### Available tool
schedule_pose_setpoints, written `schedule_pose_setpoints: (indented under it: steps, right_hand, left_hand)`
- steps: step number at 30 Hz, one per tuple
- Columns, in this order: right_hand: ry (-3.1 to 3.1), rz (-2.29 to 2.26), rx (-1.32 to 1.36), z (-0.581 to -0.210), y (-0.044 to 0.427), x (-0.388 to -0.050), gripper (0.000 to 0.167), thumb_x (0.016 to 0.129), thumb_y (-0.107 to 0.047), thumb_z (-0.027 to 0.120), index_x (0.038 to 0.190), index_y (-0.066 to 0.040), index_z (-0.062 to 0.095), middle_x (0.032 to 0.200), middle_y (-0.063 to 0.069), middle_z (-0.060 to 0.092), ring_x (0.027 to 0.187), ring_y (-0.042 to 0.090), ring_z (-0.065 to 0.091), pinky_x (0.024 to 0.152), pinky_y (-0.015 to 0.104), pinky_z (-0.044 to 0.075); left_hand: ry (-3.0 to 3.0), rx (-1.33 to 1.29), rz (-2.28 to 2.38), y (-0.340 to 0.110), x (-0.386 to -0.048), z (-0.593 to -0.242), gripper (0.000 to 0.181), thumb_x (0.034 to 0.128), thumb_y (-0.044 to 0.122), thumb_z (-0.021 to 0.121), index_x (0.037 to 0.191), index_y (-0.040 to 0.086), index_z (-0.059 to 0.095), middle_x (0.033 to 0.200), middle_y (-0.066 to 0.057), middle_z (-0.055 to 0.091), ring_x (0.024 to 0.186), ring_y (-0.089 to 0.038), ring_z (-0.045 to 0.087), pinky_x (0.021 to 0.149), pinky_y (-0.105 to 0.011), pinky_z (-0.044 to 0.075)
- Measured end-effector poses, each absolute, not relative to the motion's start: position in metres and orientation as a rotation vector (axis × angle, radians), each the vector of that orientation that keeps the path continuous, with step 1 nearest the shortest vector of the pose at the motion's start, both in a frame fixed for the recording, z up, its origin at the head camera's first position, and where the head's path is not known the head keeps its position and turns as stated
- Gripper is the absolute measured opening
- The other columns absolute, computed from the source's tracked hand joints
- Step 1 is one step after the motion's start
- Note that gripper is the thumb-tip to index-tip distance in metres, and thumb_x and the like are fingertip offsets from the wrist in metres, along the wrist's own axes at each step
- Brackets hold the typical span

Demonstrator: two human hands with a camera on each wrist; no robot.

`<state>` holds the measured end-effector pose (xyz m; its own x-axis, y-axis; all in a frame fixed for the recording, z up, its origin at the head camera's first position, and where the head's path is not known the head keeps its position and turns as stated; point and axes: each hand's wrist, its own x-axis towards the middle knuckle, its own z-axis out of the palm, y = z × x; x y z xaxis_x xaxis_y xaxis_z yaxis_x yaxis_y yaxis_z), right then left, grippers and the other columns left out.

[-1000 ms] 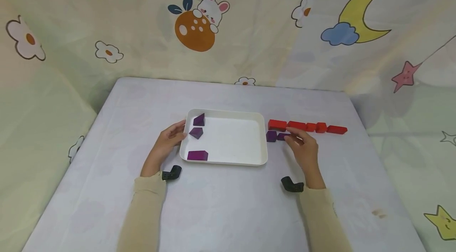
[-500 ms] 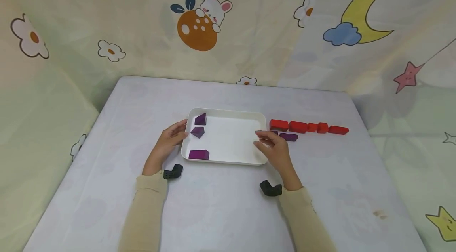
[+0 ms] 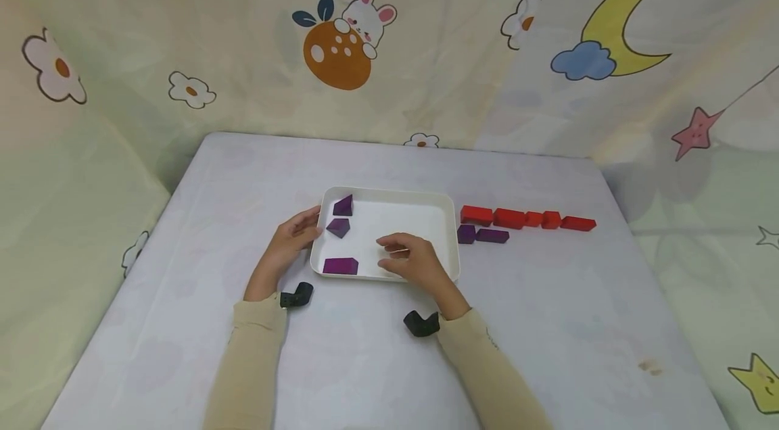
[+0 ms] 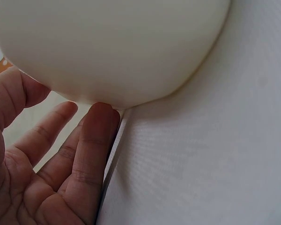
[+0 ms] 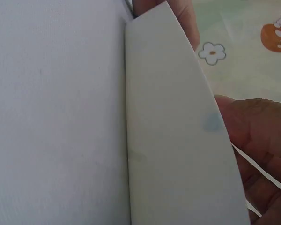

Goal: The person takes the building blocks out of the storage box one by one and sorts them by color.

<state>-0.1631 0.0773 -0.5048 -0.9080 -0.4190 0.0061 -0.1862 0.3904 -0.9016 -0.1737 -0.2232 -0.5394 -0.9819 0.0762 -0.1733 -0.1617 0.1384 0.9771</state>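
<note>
The left hand (image 3: 285, 239) holds a white tray (image 3: 395, 212) containing three purple blocks (image 3: 340, 266), the right hand (image 3: 418, 262) above it with fingers parted.

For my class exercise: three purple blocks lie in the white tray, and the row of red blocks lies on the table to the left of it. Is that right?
Not quite: the head view shows the row of red blocks to the right of the white tray, not the left. The row is on the table, and three purple blocks do lie in the tray.
</note>
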Motion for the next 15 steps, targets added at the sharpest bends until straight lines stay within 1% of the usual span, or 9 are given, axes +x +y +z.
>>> schedule_pose_setpoints:
  steps: [7, 11, 15]
  right_hand:
    - [2.365, -1.417, -0.651, -0.507, 0.058, -0.167, 0.036, 0.089, -0.001, 0.087, 0.124, 0.004, 0.076, 0.122, 0.018, 0.077, 0.111, 0.033, 0.074, 0.1, 0.036, 0.06]
    - [2.338, -1.376, -0.666, -0.51, 0.05, -0.172, 0.036, 0.088, -0.002, 0.089, 0.122, 0.003, 0.077, 0.12, 0.016, 0.078, 0.108, 0.029, 0.075, 0.097, 0.03, 0.06]
    - [2.324, -1.322, -0.678, -0.512, 0.041, -0.178, 0.036, 0.088, -0.005, 0.09, 0.121, 0.002, 0.078, 0.116, 0.014, 0.078, 0.103, 0.023, 0.073, 0.091, 0.024, 0.06]
  left_hand:
    - [2.227, -0.077, 1.949, -0.222, -0.174, -0.54, 0.061, 0.1086, 0.012, 0.063, 0.164, -0.001, 0.042, 0.162, -0.027, 0.048, 0.147, -0.042, 0.051, 0.098, -0.02, 0.055]
    - [2.224, -0.086, 1.948, -0.222, -0.174, -0.54, 0.06, 0.1085, 0.011, 0.063, 0.164, 0.0, 0.042, 0.163, -0.027, 0.048, 0.148, -0.042, 0.05, 0.098, -0.019, 0.054]
    - [2.212, -0.094, 1.954, -0.224, -0.175, -0.54, 0.06, 0.1085, 0.011, 0.063, 0.164, 0.0, 0.042, 0.163, -0.026, 0.048, 0.149, -0.042, 0.05, 0.098, -0.018, 0.053]
